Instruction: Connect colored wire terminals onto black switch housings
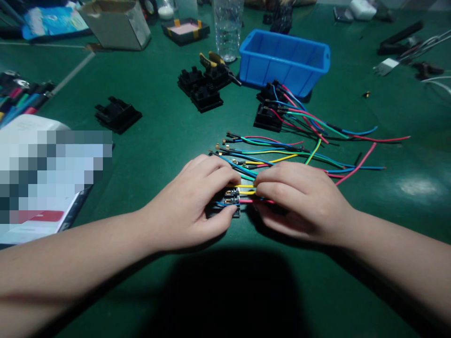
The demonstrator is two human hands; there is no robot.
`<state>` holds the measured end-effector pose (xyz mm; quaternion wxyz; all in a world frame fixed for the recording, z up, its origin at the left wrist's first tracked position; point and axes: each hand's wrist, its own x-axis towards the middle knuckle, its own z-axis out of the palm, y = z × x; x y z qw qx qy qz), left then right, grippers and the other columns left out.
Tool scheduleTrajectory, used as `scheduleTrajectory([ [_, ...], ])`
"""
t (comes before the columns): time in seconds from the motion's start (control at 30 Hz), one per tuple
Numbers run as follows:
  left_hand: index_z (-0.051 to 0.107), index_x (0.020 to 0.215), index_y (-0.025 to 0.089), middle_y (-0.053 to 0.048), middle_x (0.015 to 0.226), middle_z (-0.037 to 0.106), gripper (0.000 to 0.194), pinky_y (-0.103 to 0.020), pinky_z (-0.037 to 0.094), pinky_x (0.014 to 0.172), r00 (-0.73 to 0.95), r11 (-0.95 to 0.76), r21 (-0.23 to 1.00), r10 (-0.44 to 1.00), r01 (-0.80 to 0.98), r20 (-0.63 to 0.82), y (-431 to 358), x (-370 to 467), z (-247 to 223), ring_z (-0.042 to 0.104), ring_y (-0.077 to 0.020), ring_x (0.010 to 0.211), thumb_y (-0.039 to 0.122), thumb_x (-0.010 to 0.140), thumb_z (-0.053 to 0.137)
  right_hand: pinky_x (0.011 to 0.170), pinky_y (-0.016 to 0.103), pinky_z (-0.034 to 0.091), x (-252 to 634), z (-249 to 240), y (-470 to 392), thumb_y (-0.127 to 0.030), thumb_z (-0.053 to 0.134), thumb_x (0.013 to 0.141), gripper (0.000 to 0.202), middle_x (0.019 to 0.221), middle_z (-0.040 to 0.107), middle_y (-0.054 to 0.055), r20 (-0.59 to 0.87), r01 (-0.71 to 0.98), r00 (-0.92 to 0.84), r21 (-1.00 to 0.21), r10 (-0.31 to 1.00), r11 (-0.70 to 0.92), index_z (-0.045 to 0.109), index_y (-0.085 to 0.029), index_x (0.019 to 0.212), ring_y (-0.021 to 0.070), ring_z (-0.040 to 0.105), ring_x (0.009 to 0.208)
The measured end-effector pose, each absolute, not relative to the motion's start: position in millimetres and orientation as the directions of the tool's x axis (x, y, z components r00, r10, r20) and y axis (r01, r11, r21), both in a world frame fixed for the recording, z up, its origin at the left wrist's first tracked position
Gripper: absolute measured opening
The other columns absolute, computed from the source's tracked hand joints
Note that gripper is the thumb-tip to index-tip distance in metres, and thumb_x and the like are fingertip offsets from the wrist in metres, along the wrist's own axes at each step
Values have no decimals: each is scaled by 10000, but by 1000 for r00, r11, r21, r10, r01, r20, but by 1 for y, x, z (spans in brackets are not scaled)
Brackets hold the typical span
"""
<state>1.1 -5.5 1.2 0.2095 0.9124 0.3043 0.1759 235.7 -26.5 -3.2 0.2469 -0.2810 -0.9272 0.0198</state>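
My left hand (207, 195) is closed around a black plastic socket housing (221, 212), thumb at its near side and fingers over the far side. Metal terminals show in the housing's right end, with yellow and red wires (246, 202) running out to the right. Those wires pass into my right hand (299, 199), whose fingers are pinched on them; the fingertips are partly hidden. Just beyond both hands lies a loose bundle of coloured wires (268, 151) with metal terminals on their left ends.
Two wired black housings (268, 117) lie before a blue bin (282, 65). Several unwired black housings (206, 97), with yellow-handled pliers (211, 60) on them, are near a water bottle (228, 33). Another housing (118, 115) sits left, beyond a phone (81, 173).
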Motion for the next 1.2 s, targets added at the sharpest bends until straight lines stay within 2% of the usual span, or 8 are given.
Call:
scheduleTrajectory([
  [0.3,555,1011,159,-83,1025,589,217,-413,428,839,729,-705,508,655,495,199,-6,0,-2,516,-246,952,219,803,540,691,317,481,235,-4,-27,-212,570,927,82,950,699,98,441,522,-719,-168,538,836,624,-162,964,193,626,828],
  [0.53,587,1044,184,-82,1058,610,210,-396,432,843,728,-719,461,656,520,201,-8,0,0,534,-244,986,317,883,603,622,300,396,234,-3,-27,-192,491,955,195,873,694,52,438,547,-734,-73,520,834,674,-178,890,165,562,698],
  [0.83,603,944,138,-74,944,624,113,-351,425,792,693,-741,465,649,484,313,-6,2,0,543,-208,885,222,879,565,686,306,462,235,-5,-27,-176,522,952,150,982,709,113,417,553,-711,-167,567,816,623,-144,1058,198,643,848],
  [1.03,590,919,142,-69,924,614,88,-353,442,790,672,-747,454,651,485,353,-7,0,3,563,-208,892,197,860,556,658,303,434,236,-5,-28,-204,509,950,186,853,689,70,379,587,-711,-144,593,797,610,-130,1087,187,618,748],
  [1.2,581,905,158,-64,925,600,76,-356,455,787,639,-733,474,670,489,378,-10,-3,4,563,-204,885,198,841,570,590,306,391,236,-4,-29,-217,505,940,189,720,630,40,419,610,-695,-85,583,788,638,-121,1034,177,552,633],
])
